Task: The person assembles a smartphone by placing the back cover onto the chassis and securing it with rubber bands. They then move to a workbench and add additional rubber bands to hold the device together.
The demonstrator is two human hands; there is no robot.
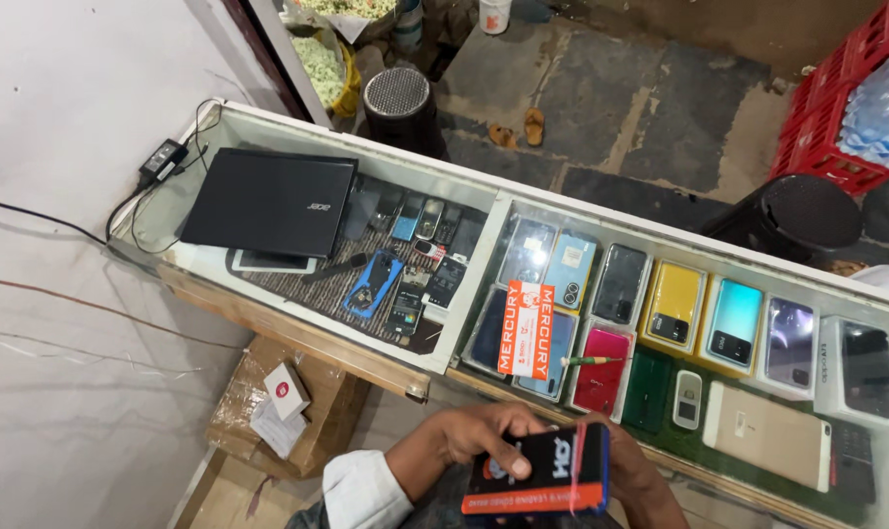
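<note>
White wall, far left: painted plaster (pixel 62 196), with thin cables running across it down to a black power adapter (pixel 162 160) perched at the counter's corner.
Floor below: cardboard boxes (pixel 288 411) stacked under the counter, a small white box (pixel 286 389) with a red dot lying on top.
Counter: long glass-topped display case (pixel 444 196) with a pale frame, running diagonally across the view.
Left bay top: closed black laptop (pixel 270 203) lying flat on the glass, a tablet edge peeking out beneath its near side.
Left bay inside: loose handsets in a row, and a blue phone frame (pixel 374 284) lying on a striped mat.
Divider: orange-and-white card (pixel 526 329) lying on the glass, just right of the frame bar.
Left hand: left hand (pixel 483 436), white cuff at the wrist, fingers curled over the near left end of a small box — closed on it.
Held item: black box with orange band (pixel 540 475), low in view, in front of the counter's near edge, between both hands.
Right hand: right hand (pixel 640 480) mostly hidden behind the box, gripping its right end.
Right bay: boxed phones side by side — red (pixel 603 367), yellow (pixel 673 306), teal (pixel 734 323) — and a gold handset (pixel 766 431) lying flat nearer.
Beyond the counter: two black round stools (pixel 398 98) on a stone floor, a pair of sandals (pixel 520 127) between.
Far right: red crate (pixel 836 118) holding wrapped water bottles (pixel 880 108).
</note>
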